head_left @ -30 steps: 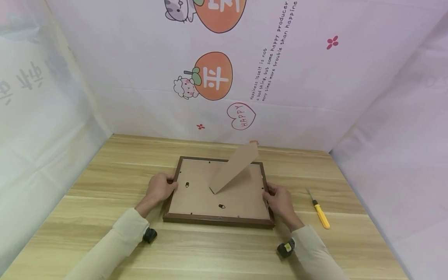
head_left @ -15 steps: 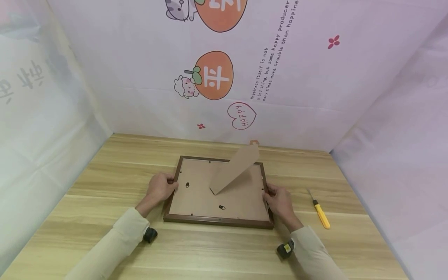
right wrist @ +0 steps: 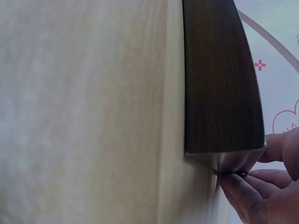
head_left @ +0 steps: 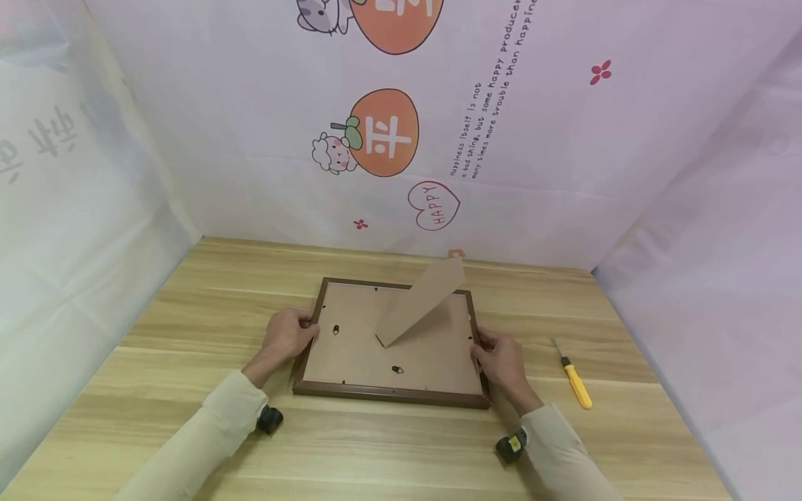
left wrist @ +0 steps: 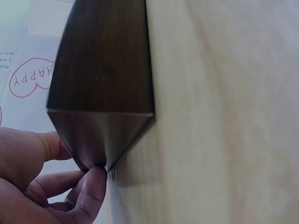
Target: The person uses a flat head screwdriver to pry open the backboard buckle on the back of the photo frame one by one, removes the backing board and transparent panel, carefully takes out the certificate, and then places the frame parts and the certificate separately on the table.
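Observation:
A brown picture frame (head_left: 391,396) lies face down on the wooden table, its beige backing board (head_left: 357,358) upward. From the board a cardboard easel stand (head_left: 422,303) sticks up at a slant to the right. My left hand (head_left: 288,332) grips the frame's left side, thumb on top of the rim. On the opposite side my right hand (head_left: 501,358) holds the rim the same way. Both wrist views show the dark outer side of the frame (left wrist: 103,60), with fingertips of the left hand (left wrist: 60,191) and the right hand (right wrist: 271,186) at its lower edge.
To the right of the frame lies a screwdriver (head_left: 576,384) with a yellow handle, its shaft pointing away. Printed white cloth (head_left: 263,139) hangs behind the table (head_left: 351,445) and along both sides. Small black hangers (head_left: 397,370) and tabs sit on the backing.

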{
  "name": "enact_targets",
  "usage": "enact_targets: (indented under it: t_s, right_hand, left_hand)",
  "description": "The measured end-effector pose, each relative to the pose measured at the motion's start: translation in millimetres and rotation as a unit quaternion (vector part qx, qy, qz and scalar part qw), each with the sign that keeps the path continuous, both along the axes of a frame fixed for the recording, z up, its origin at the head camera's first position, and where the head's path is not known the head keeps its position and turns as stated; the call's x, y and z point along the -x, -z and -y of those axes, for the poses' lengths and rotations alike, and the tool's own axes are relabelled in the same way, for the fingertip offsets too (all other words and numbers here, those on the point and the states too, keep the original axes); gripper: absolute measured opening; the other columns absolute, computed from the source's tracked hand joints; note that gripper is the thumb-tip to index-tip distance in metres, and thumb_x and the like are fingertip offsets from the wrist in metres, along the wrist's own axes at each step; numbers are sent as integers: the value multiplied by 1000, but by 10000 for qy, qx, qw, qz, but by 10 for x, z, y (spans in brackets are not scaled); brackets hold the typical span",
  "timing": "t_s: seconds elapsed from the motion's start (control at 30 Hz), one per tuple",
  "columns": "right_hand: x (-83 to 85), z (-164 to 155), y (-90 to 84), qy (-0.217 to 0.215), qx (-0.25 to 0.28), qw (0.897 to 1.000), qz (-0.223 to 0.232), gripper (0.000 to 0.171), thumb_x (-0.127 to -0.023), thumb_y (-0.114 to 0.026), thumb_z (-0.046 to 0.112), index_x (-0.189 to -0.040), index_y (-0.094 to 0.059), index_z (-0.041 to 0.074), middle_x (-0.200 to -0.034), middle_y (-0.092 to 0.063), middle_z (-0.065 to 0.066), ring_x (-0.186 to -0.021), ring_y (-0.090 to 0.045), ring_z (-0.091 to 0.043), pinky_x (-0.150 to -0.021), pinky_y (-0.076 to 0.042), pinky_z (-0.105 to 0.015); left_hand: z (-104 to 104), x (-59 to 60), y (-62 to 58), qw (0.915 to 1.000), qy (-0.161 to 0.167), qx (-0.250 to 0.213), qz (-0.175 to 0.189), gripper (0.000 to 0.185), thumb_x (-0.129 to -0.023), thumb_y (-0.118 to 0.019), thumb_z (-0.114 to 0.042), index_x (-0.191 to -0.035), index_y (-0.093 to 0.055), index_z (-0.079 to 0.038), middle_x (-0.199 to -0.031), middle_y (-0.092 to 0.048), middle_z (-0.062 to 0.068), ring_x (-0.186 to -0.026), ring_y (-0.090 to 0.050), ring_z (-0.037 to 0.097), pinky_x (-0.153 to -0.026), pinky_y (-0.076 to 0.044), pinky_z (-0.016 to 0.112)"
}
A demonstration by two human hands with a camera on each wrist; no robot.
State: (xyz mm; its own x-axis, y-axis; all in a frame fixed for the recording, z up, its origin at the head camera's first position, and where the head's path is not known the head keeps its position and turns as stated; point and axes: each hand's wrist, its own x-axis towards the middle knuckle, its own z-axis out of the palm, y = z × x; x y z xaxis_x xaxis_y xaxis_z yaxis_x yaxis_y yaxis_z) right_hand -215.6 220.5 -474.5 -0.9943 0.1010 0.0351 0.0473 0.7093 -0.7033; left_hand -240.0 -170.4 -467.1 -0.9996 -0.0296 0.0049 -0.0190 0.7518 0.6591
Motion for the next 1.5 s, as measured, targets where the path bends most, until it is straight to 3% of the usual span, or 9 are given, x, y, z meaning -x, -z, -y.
enact_targets:
  t_s: [0.27,0.63,0.77,0.9,1.0,1.07,1.23,1.37,1.5]
  right_hand:
    - [-17,0,18,244,482,9984,159,42,-91,-65,9,-132,-58,0,-124,-66,-22,-112,-65,-34,-87,-58,-37]
    - [-26,2,40,225,757,9969,67,40,-91,-66,6,-129,-59,-1,-121,-66,-23,-107,-66,-34,-83,-59,-34]
    - [-47,52,35,216,737,9968,-243,39,-91,-66,6,-128,-59,-2,-122,-64,-24,-109,-65,-35,-86,-58,-37]
    - [-118,174,-82,-92,465,9929,-1093,28,-90,-67,6,-118,-64,-2,-113,-67,-20,-100,-67,-32,-83,-59,-38]
    - [-185,333,-233,-758,-21,9797,-1854,19,-87,-70,2,-106,-69,-2,-101,-71,-15,-89,-69,-25,-76,-60,-36]
    - [-241,481,-339,-1335,-298,9695,-2035,17,-86,-71,1,-103,-70,-1,-96,-71,-12,-86,-68,-22,-73,-60,-34]
    - [-299,921,-549,-2739,-793,9448,-1615,18,-91,-68,10,-108,-70,4,-102,-71,-5,-92,-67,-17,-78,-58,-31]
    - [-208,1209,-551,-3290,-1485,9145,-1829,24,-93,-65,12,-116,-69,8,-114,-70,-5,-103,-66,-19,-87,-57,-32]
    - [-93,1344,-449,-3363,-2066,8897,-2294,26,-90,-67,7,-116,-69,6,-122,-67,-10,-114,-63,-24,-97,-53,-36]
  left_hand:
    - [43,32,77,9967,-161,-693,378,35,-88,-69,-14,-118,-67,3,-108,-71,20,-95,-68,27,-76,-58,33]
    - [59,39,85,9937,-266,-953,526,37,-88,-69,-15,-120,-64,3,-108,-69,19,-95,-66,27,-76,-58,32]
    - [56,36,87,9928,-277,-990,608,37,-89,-68,-15,-121,-62,4,-109,-68,20,-96,-66,28,-77,-58,33]
    - [52,37,90,9919,-264,-1063,644,38,-89,-67,-14,-122,-61,4,-111,-68,21,-97,-66,28,-79,-58,34]
    - [52,39,79,9915,-265,-1096,651,38,-90,-66,-14,-123,-61,4,-112,-67,21,-99,-66,29,-80,-58,35]
    - [59,35,80,9909,-294,-1114,690,39,-90,-66,-15,-124,-60,3,-113,-67,21,-100,-66,30,-82,-58,36]
    - [80,40,79,9911,-326,-1060,739,39,-91,-66,-17,-125,-59,2,-115,-65,20,-103,-64,31,-85,-57,37]
    - [87,54,85,9924,-272,-976,693,39,-91,-66,-17,-124,-60,3,-115,-66,21,-102,-65,31,-84,-57,38]
    - [69,60,81,9928,-177,-985,653,39,-91,-66,-17,-123,-60,4,-114,-67,22,-101,-66,32,-83,-58,38]
